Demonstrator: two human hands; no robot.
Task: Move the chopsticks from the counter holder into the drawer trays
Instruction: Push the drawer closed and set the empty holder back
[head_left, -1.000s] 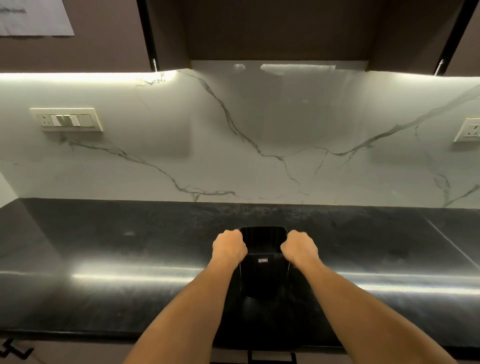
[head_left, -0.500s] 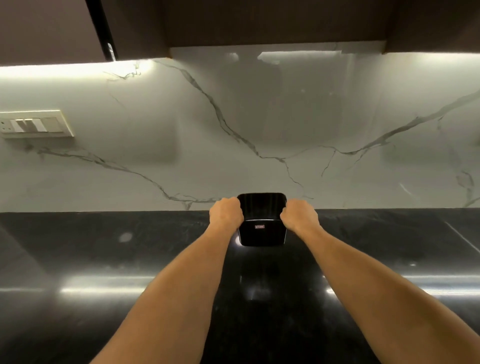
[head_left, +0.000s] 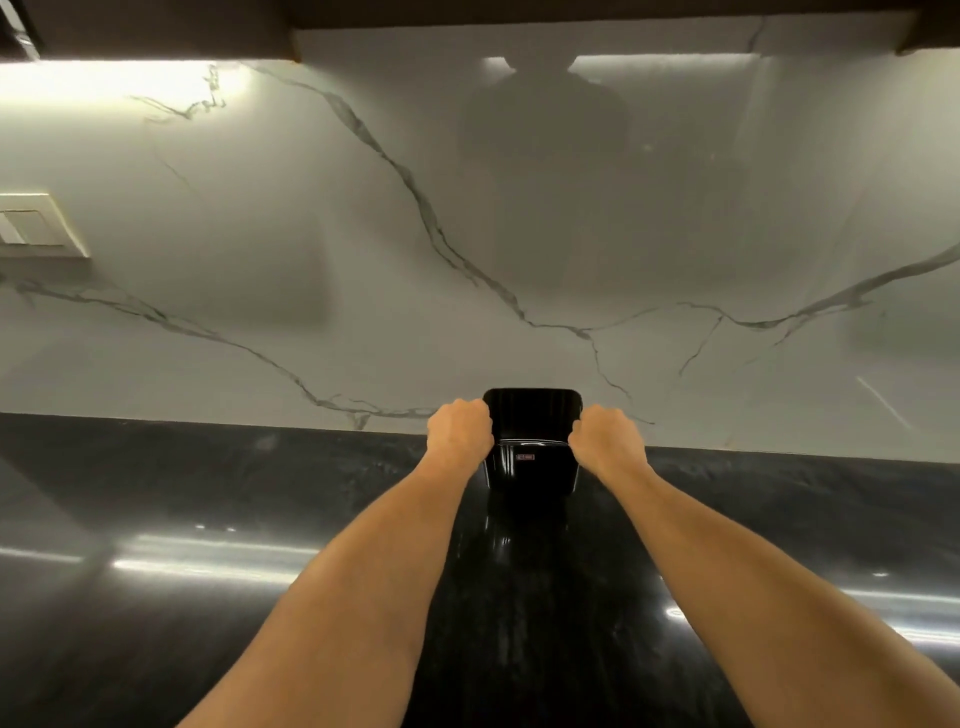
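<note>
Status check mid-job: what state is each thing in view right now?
Holder: upright at the back of the counter, no chopsticks visible inside.
Left hand: curled round the holder's left rim.
Right hand: curled round the holder's right rim.
Switch plate: on the wall, switch positions unreadable.

We note the holder at the rear of the counter, just before the wall. Our left hand grips its left side and our right hand its right. A switch plate sits on the wall, far left.
</note>
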